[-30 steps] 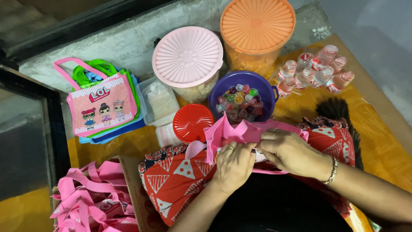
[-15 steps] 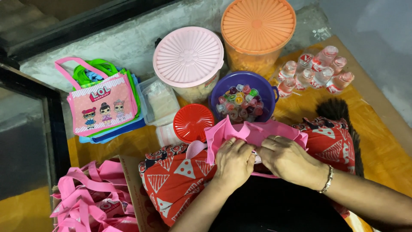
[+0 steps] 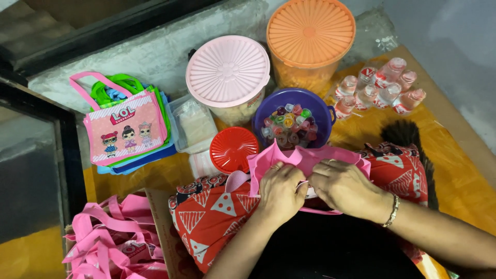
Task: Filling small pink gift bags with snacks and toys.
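Note:
A pink fabric tote bag lies on my lap, over red patterned cloth. My left hand pinches the bag's near edge on the left side. My right hand, with a bracelet at the wrist, grips the same edge just to the right. The two hands touch at the fingertips. Whatever is between the fingers is hidden by the bag's fabric.
Beyond the bag sit a purple bowl of small coloured cups, a red lid, a pink-lidded tub, an orange-lidded tub and small bottles. Printed tote bags lie left; a pile of pink bags bottom left.
Both hands have stayed on the pink bag, shifting slightly along its near edge and drawing closer together. Nothing else has moved.

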